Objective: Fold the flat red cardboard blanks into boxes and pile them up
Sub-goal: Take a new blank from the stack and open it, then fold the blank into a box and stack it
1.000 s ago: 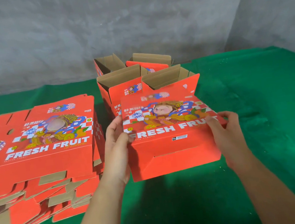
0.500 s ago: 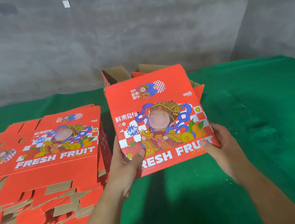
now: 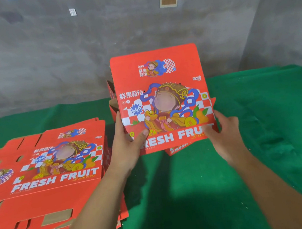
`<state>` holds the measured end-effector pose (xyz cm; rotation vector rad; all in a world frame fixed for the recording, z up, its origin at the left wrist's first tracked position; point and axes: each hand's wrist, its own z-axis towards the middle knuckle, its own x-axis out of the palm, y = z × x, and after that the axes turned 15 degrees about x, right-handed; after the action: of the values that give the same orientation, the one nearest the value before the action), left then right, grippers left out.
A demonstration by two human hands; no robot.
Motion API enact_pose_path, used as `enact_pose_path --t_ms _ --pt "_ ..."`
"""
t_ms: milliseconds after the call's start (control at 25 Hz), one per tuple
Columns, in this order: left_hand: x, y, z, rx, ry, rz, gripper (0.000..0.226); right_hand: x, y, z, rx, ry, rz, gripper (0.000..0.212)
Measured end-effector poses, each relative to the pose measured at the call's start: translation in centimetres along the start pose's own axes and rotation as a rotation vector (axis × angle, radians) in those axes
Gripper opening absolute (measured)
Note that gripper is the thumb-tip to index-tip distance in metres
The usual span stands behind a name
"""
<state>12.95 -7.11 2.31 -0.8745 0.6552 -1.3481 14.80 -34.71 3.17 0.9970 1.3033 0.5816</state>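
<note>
Red box upright between left hand; right hand gripping lower corners

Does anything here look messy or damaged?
Nothing looks damaged. The stack of flat blanks on the left is a bit untidy, with lower sheets fanned out and brown flaps poking from its near edge. The box held in the left hand and right hand looks sound.
</note>
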Motion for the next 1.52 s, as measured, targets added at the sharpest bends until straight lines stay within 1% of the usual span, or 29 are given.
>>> enact_pose_path --t_ms 40,120,200,240,280,320,360,400,440,480,520,560,640,760,880,1000,1040,1080,1120,1160,1200,1240,1280,1320,1360,1440,1520 --pt "-0.1 -0.1 1.4 0.037 0.009 0.025 0.075 0.0 1.3 1.1 -0.015 -0.015 0.008 0.027" --pt "0.4 -0.3 4.4 0.093 0.010 0.113 0.073 0.1 4.2 3.9 -0.056 -0.101 0.019 0.034" --pt "1.6 -0.3 8.4 0.063 -0.105 0.308 0.072 0.2 7.3 7.2 -0.102 -0.218 -0.039 0.040" --pt "2.3 -0.3 10.7 -0.010 -0.171 0.367 0.069 0.4 8.8 8.7 -0.121 -0.228 -0.107 0.048" --pt "3.1 -0.4 12.8 -0.114 -0.190 0.344 0.061 0.9 10.1 10.2 -0.137 -0.185 -0.190 0.060" --pt "3.7 -0.4 14.3 -0.233 -0.131 0.305 0.051 1.6 10.8 11.2 -0.138 -0.099 -0.273 0.070" --pt "4.4 -0.4 15.1 -0.303 -0.026 0.305 0.042 2.6 11.1 11.8 -0.139 -0.014 -0.343 0.075" --pt "4.8 -0.1 15.1 -0.320 0.067 0.336 0.033 3.6 11.0 11.9 -0.153 0.039 -0.385 0.075" --pt "5.1 0.6 14.4 -0.299 0.107 0.363 0.023 4.7 10.3 11.7 -0.191 0.049 -0.390 0.074" --pt "5.2 1.3 13.2 -0.281 0.111 0.351 0.015 5.8 9.4 11.1 -0.240 0.038 -0.371 0.073" --pt "5.1 2.1 11.7 -0.286 0.107 0.311 0.013 6.9 8.5 10.2 -0.285 0.027 -0.341 0.072" --pt "5.0 3.0 10.2 -0.312 0.103 0.265 0.016 7.9 7.6 9.2 -0.314 0.035 -0.322 0.072" --pt "4.7 4.3 8.0 -0.358 0.066 0.181 0.024 9.9 6.0 7.2 -0.321 0.100 -0.308 0.072" --pt "3.3 5.3 5.3 -0.381 -0.040 0.116 0.016 12.9 4.6 4.4 -0.268 0.212 -0.294 0.071" --pt "0.7 4.6 3.0 -0.341 -0.149 0.145 0.018 15.9 4.6 1.5 -0.201 0.369 -0.209 0.065" --pt "-3.1 3.4 0.9 -0.257 -0.240 0.178 0.023 19.7 5.7 -2.3 0.031 0.560 -0.013 0.049" --pt "-4.7 3.2 0.2 -0.234 -0.271 0.267 0.022 21.2 6.1 -3.5 0.136 0.626 0.056 0.043" --pt "-6.6 3.2 -0.6 -0.230 -0.288 0.454 0.022 22.6 6.6 -5.0 0.246 0.685 0.102 0.037" --pt "-8.6 3.3 -1.4 -0.256 -0.257 0.741 0.025 23.8 7.1 -6.4 0.338 0.731 0.122 0.030" --pt "-10.3 3.2 -2.3 -0.334 -0.168 1.037 0.036 24.8 7.3 -7.5 0.392 0.768 0.131 0.022" --pt "-11.7 3.1 -3.2 -0.445 -0.041 1.232 0.048 25.6 7.5 -8.2 0.418 0.793 0.141 0.018" --pt "-12.5 2.9 -4.1 -0.528 0.091 1.320 0.056 26.2 7.7 -8.5 0.444 0.815 0.156 0.022" --pt "-12.9 2.8 -5.0 -0.544 0.189 1.342 0.060 26.4 7.9 -8.6 0.469 0.833 0.193 0.025" --pt "-12.7 2.7 -5.7 -0.504 0.246 1.328 0.060 26.5 8.1 -8.5 0.505 0.832 0.258 0.024" --pt "-12.1 2.7 -6.2 -0.448 0.270 1.295 0.059 26.4 8.4 -8.3 0.571 0.813 0.349 0.020" --pt "-10.5 2.4 -6.9 -0.333 0.266 1.219 0.054 25.9 8.8 -7.5 0.689 0.749 0.512 0.012" --pt "-8.7 2.1 -7.4 -0.210 0.223 1.086 0.049 24.8 8.5 -6.3 0.637 0.649 0.555 0.019"
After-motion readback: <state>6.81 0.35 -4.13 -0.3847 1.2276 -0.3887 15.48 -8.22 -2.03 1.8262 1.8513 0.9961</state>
